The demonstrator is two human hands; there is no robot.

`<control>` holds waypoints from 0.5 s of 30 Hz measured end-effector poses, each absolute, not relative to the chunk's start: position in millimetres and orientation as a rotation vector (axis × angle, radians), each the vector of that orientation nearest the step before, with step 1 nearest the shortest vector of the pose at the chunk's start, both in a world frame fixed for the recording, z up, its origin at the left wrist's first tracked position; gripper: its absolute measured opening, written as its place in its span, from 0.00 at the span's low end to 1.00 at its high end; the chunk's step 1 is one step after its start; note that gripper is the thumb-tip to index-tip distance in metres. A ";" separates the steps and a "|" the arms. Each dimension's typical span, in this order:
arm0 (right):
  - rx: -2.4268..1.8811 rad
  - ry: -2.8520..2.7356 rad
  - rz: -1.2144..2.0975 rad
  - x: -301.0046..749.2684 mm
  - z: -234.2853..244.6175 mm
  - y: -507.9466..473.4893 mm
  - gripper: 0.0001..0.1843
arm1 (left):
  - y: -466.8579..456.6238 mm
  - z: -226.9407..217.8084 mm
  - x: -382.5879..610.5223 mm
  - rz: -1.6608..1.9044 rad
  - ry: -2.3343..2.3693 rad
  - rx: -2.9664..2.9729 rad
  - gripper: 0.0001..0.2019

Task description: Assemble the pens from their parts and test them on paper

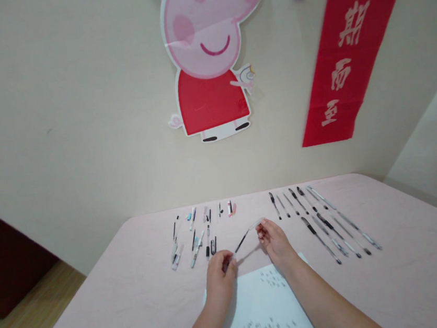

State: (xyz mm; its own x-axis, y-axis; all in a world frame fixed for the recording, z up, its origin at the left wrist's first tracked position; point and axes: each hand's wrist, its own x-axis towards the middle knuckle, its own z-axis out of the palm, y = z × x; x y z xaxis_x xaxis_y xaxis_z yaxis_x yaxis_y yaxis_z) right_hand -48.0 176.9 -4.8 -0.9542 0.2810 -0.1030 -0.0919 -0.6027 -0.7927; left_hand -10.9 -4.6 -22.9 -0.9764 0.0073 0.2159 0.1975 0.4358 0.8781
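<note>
My left hand (220, 273) is closed in a pinch on a small pen piece over the top edge of a white paper sheet (264, 306). My right hand (273, 240) is closed on the clear barrel end of a thin pen (247, 236), whose dark tip points down-left toward my left hand. The pen is lifted just above the pink table (412, 268).
Several pen parts and caps (195, 235) lie in rows at the left. Several whole pens (327, 220) lie in a row at the right. The paper carries scribbled marks. A cartoon pig cutout (209, 54) and a red banner (347, 49) hang on the wall behind.
</note>
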 end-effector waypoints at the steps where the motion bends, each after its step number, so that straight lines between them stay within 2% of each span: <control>1: -0.313 -1.300 2.608 -47.6 -4.1 176.9 0.16 | -4.8 -23.6 -11.1 -1.570 -2.501 -0.182 0.08; 15: -0.241 -1.350 2.587 -47.1 -2.8 178.0 0.15 | -4.6 -21.1 -10.9 -1.539 -2.492 -0.200 0.08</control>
State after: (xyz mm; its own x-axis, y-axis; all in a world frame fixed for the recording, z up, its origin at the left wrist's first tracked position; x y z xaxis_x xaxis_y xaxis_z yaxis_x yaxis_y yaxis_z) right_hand -47.1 178.0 -2.8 -0.9640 0.2618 -0.0462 -0.1118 -0.5570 -0.8230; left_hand -10.9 -4.6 -21.1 -0.9698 0.0072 0.2437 0.2212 0.4471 0.8667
